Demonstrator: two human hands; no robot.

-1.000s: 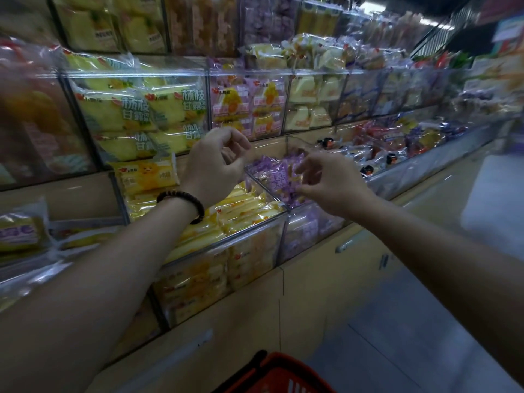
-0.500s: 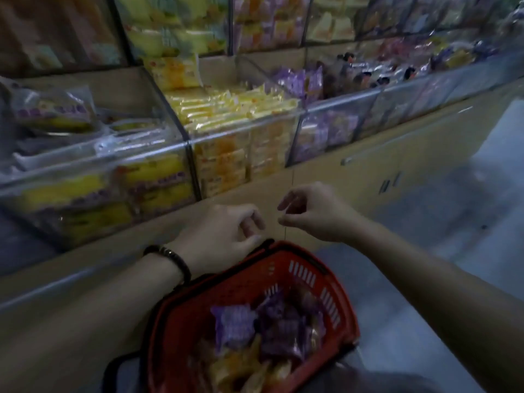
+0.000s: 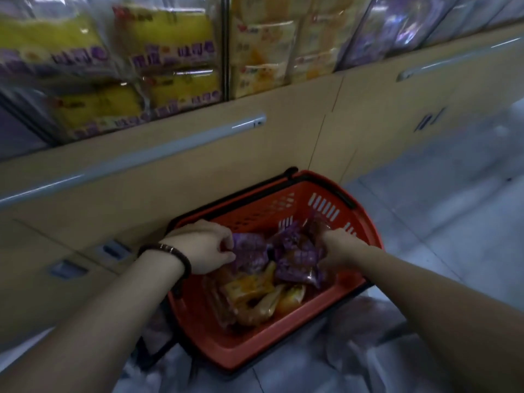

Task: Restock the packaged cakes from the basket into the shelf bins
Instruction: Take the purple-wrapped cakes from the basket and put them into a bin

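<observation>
The left grip (image 3: 208, 246) is closed, thumb and curled fingers pinching the left end of a purple packaged cake (image 3: 251, 252) that lies on top of the heap, its long axis running away from the grip toward the right. The right grip (image 3: 338, 246) reaches in from the other side with its fingers pushed down among the wrappers; they are hidden there, so whether it has hold of anything cannot be told. Between the two grips lies a second purple packet (image 3: 297, 260), slanting toward the near right. Below these sit orange and yellow packets (image 3: 249, 293), jumbled and pointing every way. All of them lie in a red plastic basket (image 3: 204, 330) standing on the grey floor (image 3: 442, 251), one long side seemingly along the beige cabinet front (image 3: 198, 177). A dark beaded bracelet (image 3: 173, 258) circles the left wrist. Above the cabinet, clear shelf bins (image 3: 226, 46) hold yellow cakes (image 3: 170, 38), pale orange packs (image 3: 263, 52) and, far right, blurred purple packets (image 3: 397, 26).
</observation>
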